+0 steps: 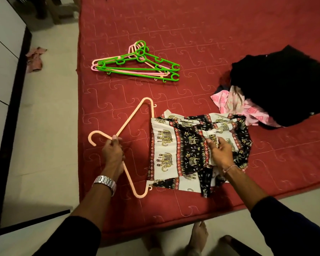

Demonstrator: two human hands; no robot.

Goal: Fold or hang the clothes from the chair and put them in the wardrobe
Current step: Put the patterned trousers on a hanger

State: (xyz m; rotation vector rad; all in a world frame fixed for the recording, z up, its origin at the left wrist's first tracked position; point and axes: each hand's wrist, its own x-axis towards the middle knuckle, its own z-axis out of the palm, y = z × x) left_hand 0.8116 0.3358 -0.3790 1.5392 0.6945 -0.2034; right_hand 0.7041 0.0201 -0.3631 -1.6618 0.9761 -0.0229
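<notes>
1. Two hands work over a red quilted mattress [201, 43] that fills most of the frame.
2. The left hand [113, 152], lower left of centre, curls its fingers round the neck of a peach plastic hanger [131, 117], just below the hook. A silver wristwatch [105, 182] sits on that wrist.
3. The hanger lies flat on the mattress, hook pointing to the frame's left, its long bar running top to bottom just beside the left edge of the garment.
4. The right hand [221, 153], right of centre, pinches a fold of the elephant-print garment [185, 148] between thumb and fingers. A thin bracelet [229, 168] circles that wrist.
5. The garment, white and black with red bands and elephant motifs, is spread on the mattress near its lower edge, rumpled toward the right.
6. A stack of green and pink hangers [137, 63] lies on the mattress in the upper middle of the frame, well apart from the hands.
7. At the right edge sits a heap of clothes: a black garment [284, 85] on top of a pink patterned cloth [229, 102], near the printed garment's upper right corner.
8. A pinkish cloth [34, 59] lies on the pale floor [50, 126] at upper left, beside a white wardrobe front [2, 52] with dark edging.
9. A bare foot [198, 235] shows at the bottom edge.
</notes>
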